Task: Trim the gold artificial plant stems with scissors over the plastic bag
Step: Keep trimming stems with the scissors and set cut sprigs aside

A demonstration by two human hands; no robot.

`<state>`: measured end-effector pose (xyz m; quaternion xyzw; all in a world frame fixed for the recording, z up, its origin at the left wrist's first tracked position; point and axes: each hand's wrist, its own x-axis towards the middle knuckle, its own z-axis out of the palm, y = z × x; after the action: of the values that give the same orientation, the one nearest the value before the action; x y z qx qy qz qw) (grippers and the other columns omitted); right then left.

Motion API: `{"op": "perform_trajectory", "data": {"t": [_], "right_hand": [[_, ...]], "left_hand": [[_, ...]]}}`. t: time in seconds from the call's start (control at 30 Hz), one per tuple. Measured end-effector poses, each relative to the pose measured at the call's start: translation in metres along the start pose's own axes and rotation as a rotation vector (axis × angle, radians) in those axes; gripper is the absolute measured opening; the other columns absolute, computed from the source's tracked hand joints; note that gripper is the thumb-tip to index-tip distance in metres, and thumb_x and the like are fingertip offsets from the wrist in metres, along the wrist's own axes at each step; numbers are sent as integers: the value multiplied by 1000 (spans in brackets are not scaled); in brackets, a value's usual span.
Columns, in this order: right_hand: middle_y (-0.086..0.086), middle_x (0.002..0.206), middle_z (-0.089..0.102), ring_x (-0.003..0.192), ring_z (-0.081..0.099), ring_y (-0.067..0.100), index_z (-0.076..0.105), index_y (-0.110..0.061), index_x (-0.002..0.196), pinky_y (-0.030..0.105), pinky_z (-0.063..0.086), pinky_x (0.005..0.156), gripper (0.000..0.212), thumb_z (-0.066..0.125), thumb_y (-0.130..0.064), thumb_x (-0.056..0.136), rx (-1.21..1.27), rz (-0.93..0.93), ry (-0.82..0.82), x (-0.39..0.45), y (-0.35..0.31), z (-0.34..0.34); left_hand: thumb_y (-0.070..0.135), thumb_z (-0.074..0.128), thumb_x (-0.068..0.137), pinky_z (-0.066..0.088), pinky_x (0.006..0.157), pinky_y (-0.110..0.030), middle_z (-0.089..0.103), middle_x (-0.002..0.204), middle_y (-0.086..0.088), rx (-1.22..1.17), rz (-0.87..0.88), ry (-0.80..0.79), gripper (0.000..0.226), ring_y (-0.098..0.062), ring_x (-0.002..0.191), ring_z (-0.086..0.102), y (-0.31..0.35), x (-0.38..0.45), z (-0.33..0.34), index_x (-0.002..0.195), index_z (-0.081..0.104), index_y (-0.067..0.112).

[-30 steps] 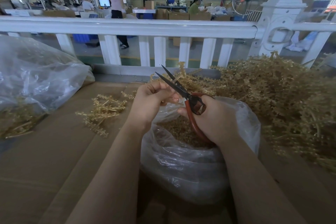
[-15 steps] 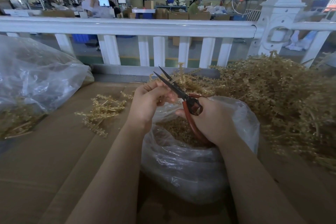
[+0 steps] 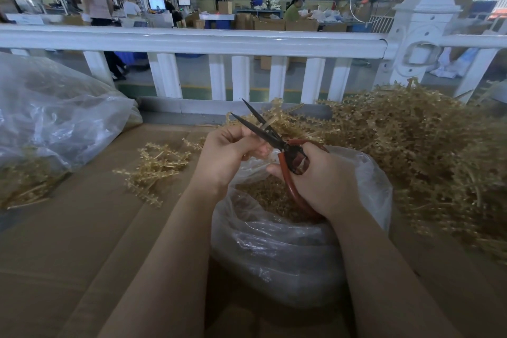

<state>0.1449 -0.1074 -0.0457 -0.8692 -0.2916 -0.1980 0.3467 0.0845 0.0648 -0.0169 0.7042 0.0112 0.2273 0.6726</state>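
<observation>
Gold stem (image 3: 267, 126), pale and short, stands between the parted blades of the scissors (image 3: 274, 140), above the mouth of the plastic bag (image 3: 274, 250). Nearest the viewer, the clear bag sits on the cardboard-covered desk (image 3: 82, 241) and holds a layer of gold trimmings. Above it, the left hand (image 3: 227, 156) has its fingers curled, pinching the stem at its lower end. The right hand (image 3: 323, 178) grips the red handles of the scissors, fingers curled through the loops; the dark blades point up and to the left. Left of the hands, a small bunch of gold sprigs (image 3: 156, 167) lies on the desk. A large heap of gold stems (image 3: 425, 162) fills the right side, touching the bag. A second clear bag (image 3: 55, 118) with gold pieces rests at far left. Beyond the desk runs a white railing (image 3: 192, 41), and behind it a workshop floor with people at benches.
</observation>
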Motion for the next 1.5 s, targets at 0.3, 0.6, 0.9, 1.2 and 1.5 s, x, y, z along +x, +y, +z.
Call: {"op": "perform_trajectory", "data": {"t": [0.3,0.6,0.9,1.2,1.5], "right_hand": [[-16,71,60,68,57,-2,59,-35,84,17,39,58,64,42,-93,65,52,34,-112,2,3,4],[-15,63,56,61,55,-2,49,-40,68,17,33,54,45,56,-85,71,88,36,-125,-1,4,2],[-22,67,57,66,55,-6,48,-47,76,13,35,54,37,58,-83,74,38,42,-87,-2,4,2],[-19,61,65,55,59,-4,65,-30,76,12,44,51,18,77,-26,89,560,168,91,3,4,2],[-18,74,72,66,65,-5,70,-32,86,11,48,58,10,75,-24,89,688,175,83,4,6,9]], "left_hand": [[3,53,92,40,74,-34,68,69,-4,-17,-15,-17,28,-16,68,60,2,0,1,71,68,15],[9,51,96,40,77,-36,68,75,-4,-179,-83,48,19,-25,80,57,-1,2,1,85,66,6],[10,63,95,49,67,-22,72,80,-11,-265,-4,296,11,-18,71,66,-2,7,-1,93,72,5],[5,71,87,50,64,-16,74,70,-6,46,-54,80,11,-12,62,68,-8,4,11,77,75,9],[3,75,84,56,79,-51,74,78,-17,202,-19,-79,5,-24,68,64,-5,-2,23,85,78,6]]}}
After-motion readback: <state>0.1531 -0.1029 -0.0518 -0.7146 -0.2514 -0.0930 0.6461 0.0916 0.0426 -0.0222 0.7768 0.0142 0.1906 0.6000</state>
